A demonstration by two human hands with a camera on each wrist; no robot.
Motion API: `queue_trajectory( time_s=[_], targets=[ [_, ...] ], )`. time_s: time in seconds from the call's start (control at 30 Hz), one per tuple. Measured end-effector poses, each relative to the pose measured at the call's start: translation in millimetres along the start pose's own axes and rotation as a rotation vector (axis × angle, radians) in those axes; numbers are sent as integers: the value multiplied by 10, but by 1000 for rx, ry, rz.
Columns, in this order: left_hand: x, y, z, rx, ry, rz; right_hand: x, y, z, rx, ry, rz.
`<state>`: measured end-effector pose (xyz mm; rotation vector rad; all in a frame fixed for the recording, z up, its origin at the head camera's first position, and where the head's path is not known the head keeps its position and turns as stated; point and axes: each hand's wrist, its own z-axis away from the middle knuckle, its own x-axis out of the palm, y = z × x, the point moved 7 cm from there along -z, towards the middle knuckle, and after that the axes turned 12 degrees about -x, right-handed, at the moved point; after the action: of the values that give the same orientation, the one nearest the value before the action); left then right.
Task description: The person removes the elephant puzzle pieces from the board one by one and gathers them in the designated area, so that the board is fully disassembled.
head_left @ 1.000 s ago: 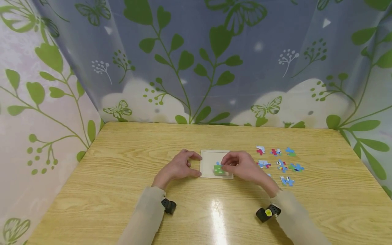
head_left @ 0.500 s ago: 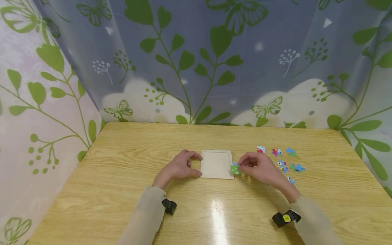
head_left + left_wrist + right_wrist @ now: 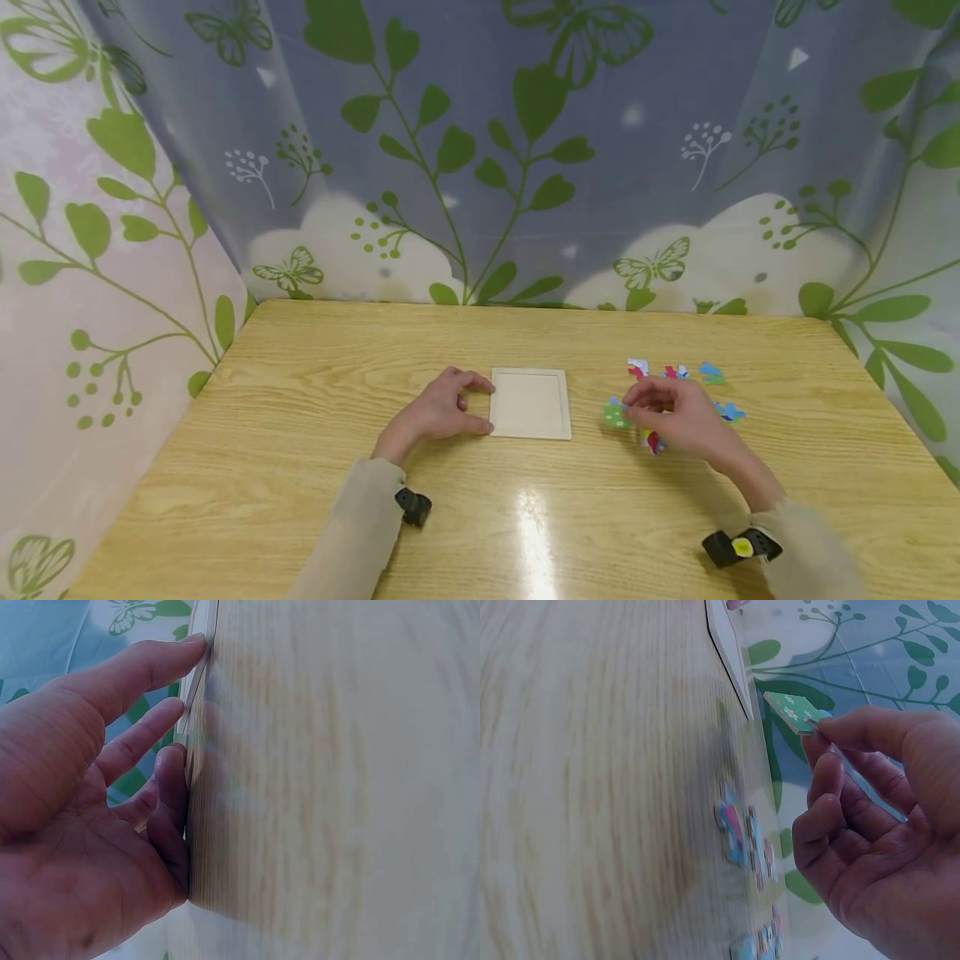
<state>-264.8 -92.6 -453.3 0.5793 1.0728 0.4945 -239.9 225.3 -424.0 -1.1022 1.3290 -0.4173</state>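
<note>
A green jigsaw puzzle piece [image 3: 617, 416] with white flowers and a blue tab is pinched between the thumb and fingertips of my right hand [image 3: 678, 417]. In the right wrist view, this puzzle piece [image 3: 791, 711] is held above the table. My left hand [image 3: 438, 408] touches the left side of a shallow square wooden puzzle tray [image 3: 528, 406], thumb near its lower corner and a finger higher up. The left wrist view shows the thumb and fingers of the left hand [image 3: 82, 750] extended against the tray's edge. The tray's inside is bare.
Several loose puzzle pieces lie right of the tray, among them a red and white one [image 3: 638, 367] and a blue and green one [image 3: 711, 372]. My right hand hides some of them. The wooden table [image 3: 315, 367] ends at a patterned curtain [image 3: 480, 150].
My right hand has carried the green puzzle piece rightward, from over the tray to beside the loose pieces. The left hand and tray have stayed in place.
</note>
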Motion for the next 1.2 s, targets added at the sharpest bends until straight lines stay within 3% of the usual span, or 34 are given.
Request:
queue_trajectory(
  time_s=[1.2],
  targets=[
    [-11, 10, 14, 18, -2, 12, -754, 417, 609, 102, 103, 116]
  ],
)
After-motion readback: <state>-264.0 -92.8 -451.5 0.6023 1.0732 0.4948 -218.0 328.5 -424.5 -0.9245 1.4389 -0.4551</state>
